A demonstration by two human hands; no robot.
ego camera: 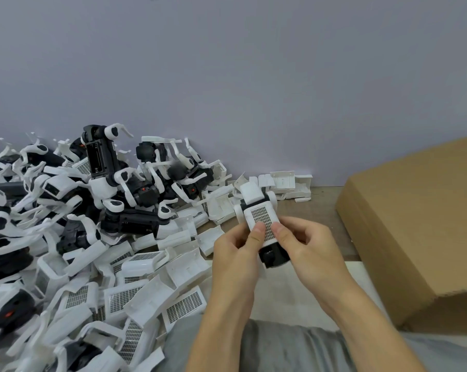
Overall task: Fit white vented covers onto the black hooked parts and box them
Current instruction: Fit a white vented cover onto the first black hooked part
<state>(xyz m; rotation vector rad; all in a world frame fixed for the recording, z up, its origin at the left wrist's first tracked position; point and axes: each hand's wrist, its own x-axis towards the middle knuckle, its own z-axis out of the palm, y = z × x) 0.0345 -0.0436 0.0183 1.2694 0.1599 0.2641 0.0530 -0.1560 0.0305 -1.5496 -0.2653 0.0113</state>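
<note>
Both thumbs down on the white vented cover (pixel 262 221), left hand (pixel 236 248) and right hand (pixel 311 247) pinching it against the black hooked part (pixel 274 255), dead centre. Light, stiff plastic, probably slick; best gripped by the side walls. Cardboard box (pixel 415 224) waiting at three o'clock.

The cover (pixel 262 224) in both grips is white with a dark grid of vents, over a black part (pixel 274 257). Left of the grips, a black-and-white pile (pixel 79 224); right, a plain brown cardboard box (pixel 420 226). Behind, a pale lilac-grey wall (pixel 227 76).

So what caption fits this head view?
Both hands press a white vented cover onto a black hooked part.
</note>
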